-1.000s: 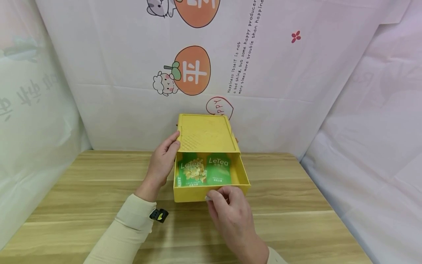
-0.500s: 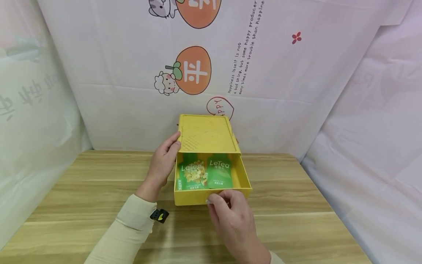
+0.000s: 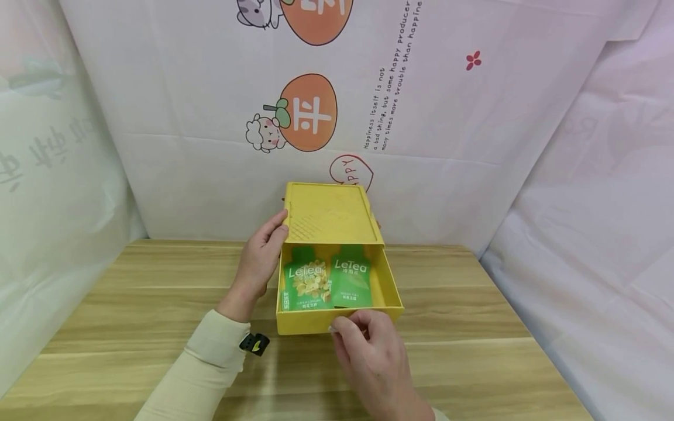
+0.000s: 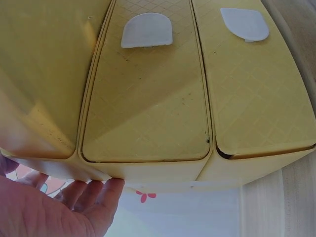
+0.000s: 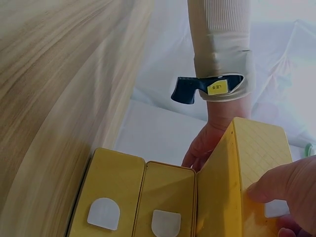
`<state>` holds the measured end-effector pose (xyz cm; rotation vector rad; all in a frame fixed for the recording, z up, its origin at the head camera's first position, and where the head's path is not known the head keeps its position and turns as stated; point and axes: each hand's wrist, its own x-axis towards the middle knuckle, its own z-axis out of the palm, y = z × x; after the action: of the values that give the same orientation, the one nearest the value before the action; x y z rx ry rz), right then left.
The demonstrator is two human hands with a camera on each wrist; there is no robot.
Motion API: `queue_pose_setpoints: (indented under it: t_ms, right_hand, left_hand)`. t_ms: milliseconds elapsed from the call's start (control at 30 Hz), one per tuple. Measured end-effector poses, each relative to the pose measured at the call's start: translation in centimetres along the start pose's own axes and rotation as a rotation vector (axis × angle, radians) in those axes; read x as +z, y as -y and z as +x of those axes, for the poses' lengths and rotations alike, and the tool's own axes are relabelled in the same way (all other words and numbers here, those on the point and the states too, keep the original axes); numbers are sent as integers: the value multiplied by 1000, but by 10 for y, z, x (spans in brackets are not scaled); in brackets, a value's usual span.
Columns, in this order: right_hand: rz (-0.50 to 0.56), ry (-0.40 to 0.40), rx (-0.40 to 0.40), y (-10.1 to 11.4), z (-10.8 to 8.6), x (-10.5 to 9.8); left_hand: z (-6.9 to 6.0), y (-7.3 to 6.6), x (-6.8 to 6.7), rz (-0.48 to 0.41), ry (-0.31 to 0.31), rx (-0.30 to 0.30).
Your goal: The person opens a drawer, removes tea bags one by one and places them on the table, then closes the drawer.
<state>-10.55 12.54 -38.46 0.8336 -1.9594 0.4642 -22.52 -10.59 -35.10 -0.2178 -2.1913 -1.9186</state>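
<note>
A small yellow drawer cabinet stands on the wooden table near the back wall. Its top drawer is pulled out towards me, with two green LeTea packets lying side by side in it. My left hand rests against the cabinet's left side, and its fingers touch the side wall in the left wrist view. At the drawer front, my right hand pinches the white handle, mostly hidden by the fingers.
Beneath the top drawer, a middle drawer and a bottom drawer are closed, each with a white tab. White printed cloth hangs behind and at both sides. A black band circles the left wrist.
My right hand has drawn the top drawer further towards me, so more of the green packets shows. The left hand stays in place on the cabinet's side.
</note>
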Motion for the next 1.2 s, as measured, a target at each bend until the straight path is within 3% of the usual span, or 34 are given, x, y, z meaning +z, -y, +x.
queue_pose_setpoints:
  t_ms: [700, 1200]
  right_hand:
    - [92, 118, 72, 5, -3, -7]
    - [23, 62, 48, 8, -6, -4]
  left_hand:
    - [1, 0, 0, -19, -1, -4]
    - [4, 0, 0, -14, -6, -5]
